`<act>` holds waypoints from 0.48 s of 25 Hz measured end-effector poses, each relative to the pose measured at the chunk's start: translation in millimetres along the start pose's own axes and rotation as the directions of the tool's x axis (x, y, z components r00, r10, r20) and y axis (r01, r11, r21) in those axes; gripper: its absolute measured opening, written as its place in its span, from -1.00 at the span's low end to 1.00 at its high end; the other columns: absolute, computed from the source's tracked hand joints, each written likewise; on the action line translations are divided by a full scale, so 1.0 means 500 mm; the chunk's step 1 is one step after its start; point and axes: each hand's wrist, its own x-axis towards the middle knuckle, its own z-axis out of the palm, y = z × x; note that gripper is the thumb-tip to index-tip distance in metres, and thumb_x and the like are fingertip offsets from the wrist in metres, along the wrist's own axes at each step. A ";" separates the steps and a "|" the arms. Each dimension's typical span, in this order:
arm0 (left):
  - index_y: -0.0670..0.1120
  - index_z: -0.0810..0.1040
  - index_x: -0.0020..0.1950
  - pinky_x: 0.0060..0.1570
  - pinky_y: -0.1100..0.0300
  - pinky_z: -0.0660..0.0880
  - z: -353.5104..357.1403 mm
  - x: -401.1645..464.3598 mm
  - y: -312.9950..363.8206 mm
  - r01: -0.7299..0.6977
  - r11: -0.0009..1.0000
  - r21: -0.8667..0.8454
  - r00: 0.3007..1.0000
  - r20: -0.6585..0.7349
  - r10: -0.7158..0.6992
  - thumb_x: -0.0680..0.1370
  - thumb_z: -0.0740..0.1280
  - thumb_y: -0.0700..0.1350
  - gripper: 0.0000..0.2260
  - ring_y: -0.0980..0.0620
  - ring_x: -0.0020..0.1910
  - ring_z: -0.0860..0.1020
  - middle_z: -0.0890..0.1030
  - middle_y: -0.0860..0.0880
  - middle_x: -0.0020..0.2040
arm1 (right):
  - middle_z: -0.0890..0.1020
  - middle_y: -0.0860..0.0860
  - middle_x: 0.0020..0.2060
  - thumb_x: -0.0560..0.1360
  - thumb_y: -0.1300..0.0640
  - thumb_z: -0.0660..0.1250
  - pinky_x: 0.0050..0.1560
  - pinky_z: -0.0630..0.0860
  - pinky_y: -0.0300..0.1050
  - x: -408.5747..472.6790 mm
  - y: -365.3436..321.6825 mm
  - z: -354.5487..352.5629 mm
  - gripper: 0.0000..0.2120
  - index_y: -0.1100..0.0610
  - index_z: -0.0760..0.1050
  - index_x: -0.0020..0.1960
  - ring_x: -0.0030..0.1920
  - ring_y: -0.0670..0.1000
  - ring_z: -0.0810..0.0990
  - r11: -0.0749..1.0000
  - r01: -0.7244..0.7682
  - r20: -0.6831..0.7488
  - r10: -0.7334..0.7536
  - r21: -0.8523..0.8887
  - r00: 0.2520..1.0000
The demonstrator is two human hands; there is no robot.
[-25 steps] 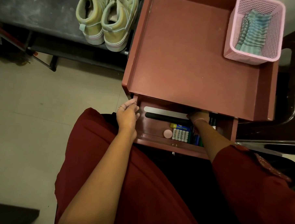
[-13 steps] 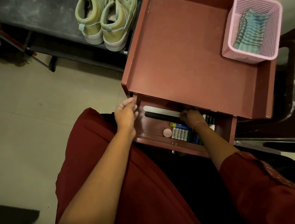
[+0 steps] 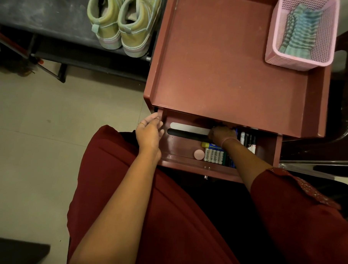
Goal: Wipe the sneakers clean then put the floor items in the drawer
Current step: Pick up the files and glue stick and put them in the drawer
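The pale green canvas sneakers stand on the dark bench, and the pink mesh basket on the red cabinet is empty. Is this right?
Not entirely. In the head view the pink mesh basket on the red cabinet holds a blue-green striped cloth. The pale green canvas sneakers do stand on the dark bench.

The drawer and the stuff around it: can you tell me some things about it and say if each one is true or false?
1. The drawer is pulled open. True.
2. The sneakers sit inside the drawer. False: they stand side by side on the dark bench, left of the cabinet.
3. The pink basket holds a striped cloth. True.
4. The right hand is up on the cabinet's top. False: it reaches into the drawer, at the end of the black strip.
5. The left hand rests at the drawer's left side. True.
6. The batteries lie on the floor. False: they lie in the drawer, beside a round pink piece.
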 end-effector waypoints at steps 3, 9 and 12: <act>0.00 0.58 -0.02 -0.22 0.33 0.52 0.002 0.000 0.000 0.002 1.000 0.003 1.000 -0.003 -0.002 0.58 0.28 -0.24 -0.84 0.15 -0.09 0.59 0.65 -0.02 0.04 | 0.58 0.12 0.16 0.52 0.11 0.20 0.22 0.38 -0.03 0.004 -0.008 0.003 -0.74 0.14 0.53 0.15 0.18 0.16 0.51 0.999 -0.033 -0.034 0.032 -0.017 0.999; -0.02 0.58 -0.02 -0.22 0.33 0.51 -0.003 0.004 0.000 -0.001 1.000 -0.008 1.000 0.002 0.001 0.58 0.27 -0.26 -0.84 0.15 -0.12 0.58 0.64 0.00 -0.03 | 0.62 0.17 0.05 0.52 0.23 0.17 0.10 0.44 -0.04 -0.012 0.002 0.009 -0.79 0.21 0.55 0.05 0.09 0.19 0.57 1.000 -0.004 -0.188 0.000 -0.019 0.982; -0.04 0.57 -0.02 -0.24 0.34 0.49 -0.010 0.011 0.001 -0.003 1.000 -0.028 1.000 -0.002 0.003 0.58 0.27 -0.27 -0.85 0.15 -0.13 0.58 0.63 0.02 -0.09 | 0.63 0.21 -0.01 0.53 0.25 0.13 -0.07 0.49 -0.09 -0.031 0.021 0.004 -0.78 0.25 0.55 -0.02 -0.02 0.19 0.59 0.972 -0.049 -0.116 0.077 0.228 0.990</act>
